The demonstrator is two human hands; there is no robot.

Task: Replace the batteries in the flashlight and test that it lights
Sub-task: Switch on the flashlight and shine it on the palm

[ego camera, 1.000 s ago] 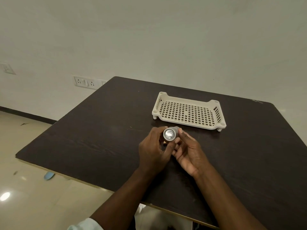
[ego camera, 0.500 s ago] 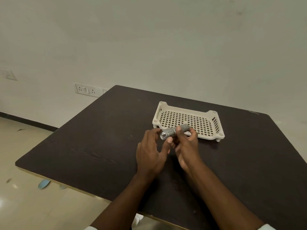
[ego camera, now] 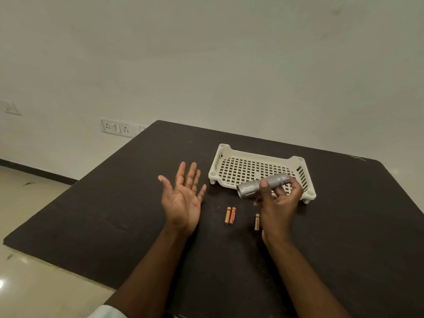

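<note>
A short silver flashlight [ego camera: 263,185] is held level in my right hand [ego camera: 278,200], thumb on top of its body, lens end pointing left. No beam shows from this angle. My left hand [ego camera: 183,198] hovers to the left with the palm up, fingers spread, holding nothing. On the dark table [ego camera: 114,203] between my hands lie two small batteries side by side, one gold [ego camera: 227,215] and one orange [ego camera: 232,215]. A third gold battery [ego camera: 257,222] lies just left of my right wrist.
A cream perforated plastic tray [ego camera: 231,154] stands empty on the table behind the flashlight. The table's left edge runs diagonally, with tiled floor beyond it. A wall with a socket strip [ego camera: 118,128] is behind.
My left hand has let go of the flashlight, moved left and turned palm up. My right hand has carried the flashlight to the right. The batteries on the table are now uncovered.
</note>
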